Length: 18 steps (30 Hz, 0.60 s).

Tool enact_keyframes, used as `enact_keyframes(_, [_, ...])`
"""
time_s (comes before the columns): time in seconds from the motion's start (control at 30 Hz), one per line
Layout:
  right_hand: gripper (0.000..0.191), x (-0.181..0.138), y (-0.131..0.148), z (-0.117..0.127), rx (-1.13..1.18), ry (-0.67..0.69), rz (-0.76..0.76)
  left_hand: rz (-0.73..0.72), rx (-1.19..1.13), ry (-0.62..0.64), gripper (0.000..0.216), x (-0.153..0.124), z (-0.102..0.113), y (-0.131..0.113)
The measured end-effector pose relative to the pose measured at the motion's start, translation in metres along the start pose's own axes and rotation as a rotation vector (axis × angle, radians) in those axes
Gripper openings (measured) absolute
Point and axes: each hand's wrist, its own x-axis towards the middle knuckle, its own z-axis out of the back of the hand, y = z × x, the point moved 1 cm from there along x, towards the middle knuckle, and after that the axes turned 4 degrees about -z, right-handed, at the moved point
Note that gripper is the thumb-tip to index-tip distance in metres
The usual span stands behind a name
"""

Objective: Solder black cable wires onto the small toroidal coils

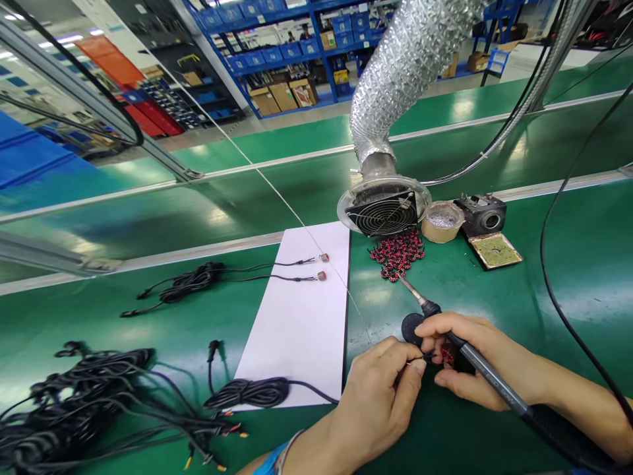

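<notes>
My left hand is closed in a pinch on the end of a black cable, whose coil lies on the white board. A soldering iron rests in my right hand, its tip pointing up and left towards a pile of small red-and-black parts. The fingertips of that hand are also at a red-and-black part, close to the cable end; the exact contact is hidden. Beside them is a black round disc.
A fume extractor on a foil duct hangs over the pile. Behind it are a tape roll and a soldering iron stand with a sponge tray. Two finished-looking cables and a cable heap lie left.
</notes>
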Motion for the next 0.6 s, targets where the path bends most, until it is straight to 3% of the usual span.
enact_keyframes(0.2, [0.053,-0.001,0.000,0.003,0.062,0.022,-0.033,-0.055,0.041,-0.032,0.016,-0.001,-0.001,0.000])
enact_keyframes(0.4, [0.055,-0.001,-0.013,-0.001,0.486,0.116,-0.196,-0.111,0.071,-0.053,0.015,-0.002,-0.001,0.001])
enact_keyframes(0.6, [0.053,0.002,-0.015,-0.004,0.756,0.142,-0.222,-0.174,0.117,-0.076,0.017,-0.003,-0.002,0.001])
